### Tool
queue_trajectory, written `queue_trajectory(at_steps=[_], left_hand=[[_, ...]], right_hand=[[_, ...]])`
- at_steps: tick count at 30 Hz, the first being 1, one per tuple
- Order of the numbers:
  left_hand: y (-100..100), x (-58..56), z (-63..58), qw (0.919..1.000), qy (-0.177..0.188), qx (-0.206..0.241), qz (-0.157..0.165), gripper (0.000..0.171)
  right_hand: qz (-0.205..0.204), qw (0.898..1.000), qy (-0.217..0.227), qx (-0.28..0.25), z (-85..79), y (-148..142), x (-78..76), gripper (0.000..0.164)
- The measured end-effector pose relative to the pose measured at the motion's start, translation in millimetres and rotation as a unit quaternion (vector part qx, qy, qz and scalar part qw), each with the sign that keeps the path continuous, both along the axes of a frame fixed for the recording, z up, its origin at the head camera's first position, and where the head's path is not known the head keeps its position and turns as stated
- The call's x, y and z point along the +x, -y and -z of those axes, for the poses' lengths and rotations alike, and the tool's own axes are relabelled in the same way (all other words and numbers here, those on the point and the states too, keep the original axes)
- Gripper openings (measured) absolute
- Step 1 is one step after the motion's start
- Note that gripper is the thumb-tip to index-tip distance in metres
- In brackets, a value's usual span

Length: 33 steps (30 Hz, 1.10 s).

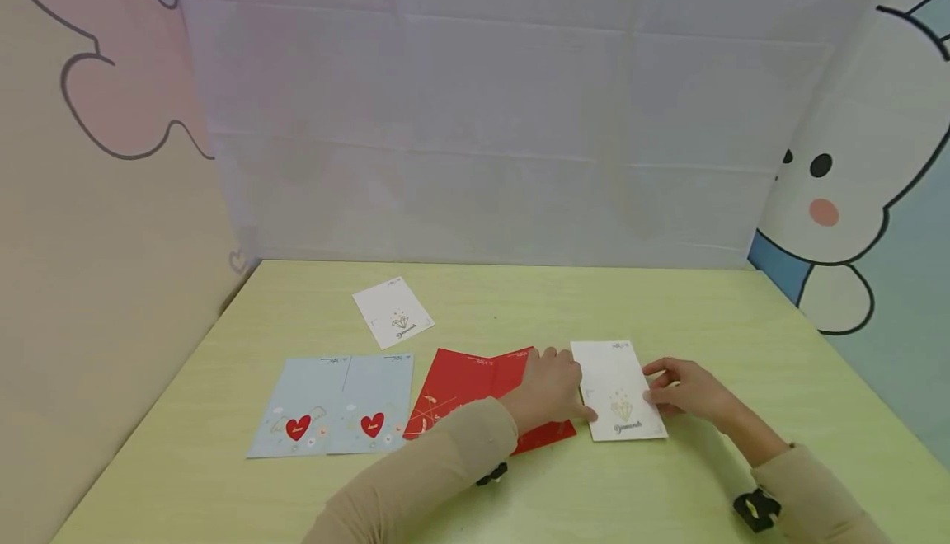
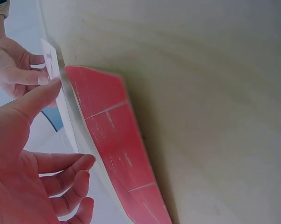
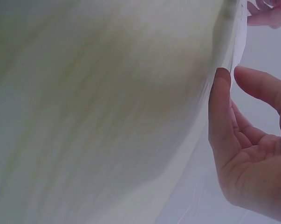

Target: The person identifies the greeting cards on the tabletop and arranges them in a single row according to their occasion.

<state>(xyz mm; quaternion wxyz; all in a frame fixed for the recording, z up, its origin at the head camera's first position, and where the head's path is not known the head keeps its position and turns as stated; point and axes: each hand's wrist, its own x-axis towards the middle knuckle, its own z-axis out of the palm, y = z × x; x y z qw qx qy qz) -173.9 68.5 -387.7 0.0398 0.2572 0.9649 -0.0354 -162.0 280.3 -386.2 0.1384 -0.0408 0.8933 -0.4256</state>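
Observation:
A white card (image 1: 619,387) with a gold diamond drawing lies on the table, right of the middle. My right hand (image 1: 686,391) is at its right edge, the thumb and index finger pinching that edge in the right wrist view. On the other side, my left hand (image 1: 549,383) has its thumb against the left edge, and its other fingers are loosely bent. Beneath that hand and sleeve is a folded red card (image 1: 463,375), spread open and partly hidden. The left wrist view shows the red card (image 2: 114,135) slightly raised from the table along its fold.
An opened pale blue card (image 1: 334,400) with two red hearts lies left of the red one. Farther back, another white diamond card (image 1: 393,313) sits at an angle. The pale yellow-green table (image 1: 185,445) meets a white sheet (image 1: 482,157) at the back.

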Motion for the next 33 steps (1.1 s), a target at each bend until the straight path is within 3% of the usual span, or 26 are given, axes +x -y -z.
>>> queue_trajectory(at_steps=[9, 23, 28, 33], left_hand=[[-1.4, -1.1, 5.2, 0.9999, 0.014, 0.000, 0.005, 0.049], [-0.9, 0.3, 2.7, 0.9992, 0.040, 0.008, 0.001, 0.045], [1.5, 1.9, 0.5, 0.9994, 0.027, 0.019, 0.008, 0.058], [10.4, 2.2, -10.7, 0.9989, 0.012, 0.040, 0.020, 0.065]], right_hand=[[0.000, 1.000, 0.001, 0.012, 3.5, 1.4, 0.0, 0.036], [0.000, 0.999, 0.003, 0.040, 4.3, 3.8, -0.4, 0.038], [0.005, 0.998, -0.001, 0.059, 1.5, 6.0, -0.2, 0.041], [-0.002, 0.997, -0.031, 0.066, -7.8, 7.0, 1.3, 0.040]])
